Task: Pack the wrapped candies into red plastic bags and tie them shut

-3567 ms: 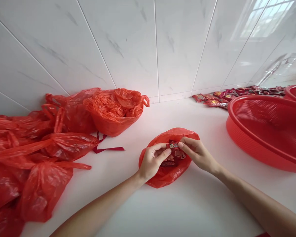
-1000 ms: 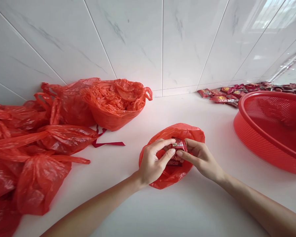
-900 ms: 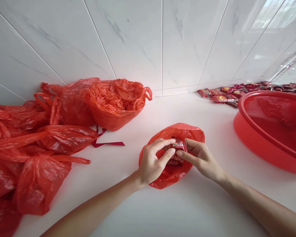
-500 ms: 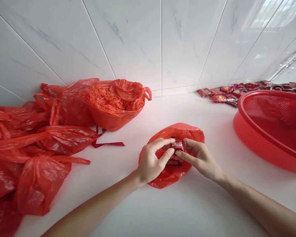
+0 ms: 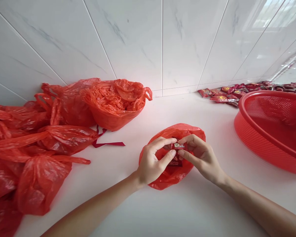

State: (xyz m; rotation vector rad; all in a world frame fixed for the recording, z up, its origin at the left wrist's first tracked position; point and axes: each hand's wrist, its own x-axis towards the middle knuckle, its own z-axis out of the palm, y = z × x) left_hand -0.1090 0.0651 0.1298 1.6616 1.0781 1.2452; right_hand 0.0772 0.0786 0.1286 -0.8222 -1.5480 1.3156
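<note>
Wall [image 5: 138, 42], tiled in glossy grey-veined white, is rising at the back and carrying a bright window reflection [image 5: 273, 13] at upper right. The smooth white counter [image 5: 182, 217] is supporting everything below it. Filled red plastic bags [image 5: 43, 184] are slumping in a heap at left, apparently propping one another. A red mesh basket [image 5: 266, 144] is standing at right, seemingly placed within reach. A stuffed red bag [image 5: 115, 121], its mouth full of crumpled red film, is resting beside the heap. A central red bag [image 5: 160, 184] is lying with its mouth spread, presumably for easy access. Over that mouth, the left hand [image 5: 153, 161] and right hand [image 5: 204, 159] are gripping with opposed thumbs and fingertips. Dark red ribbon [image 5: 111, 144] is trailing between heap and centre. Wrapped packets [image 5: 222, 98] are lining the wall's foot. A printed packet [image 5: 176, 162] is showing inside the central red bag. Above it, both hands are pinching one small red packet [image 5: 178, 145] by opposite ends, probably to steady it.
</note>
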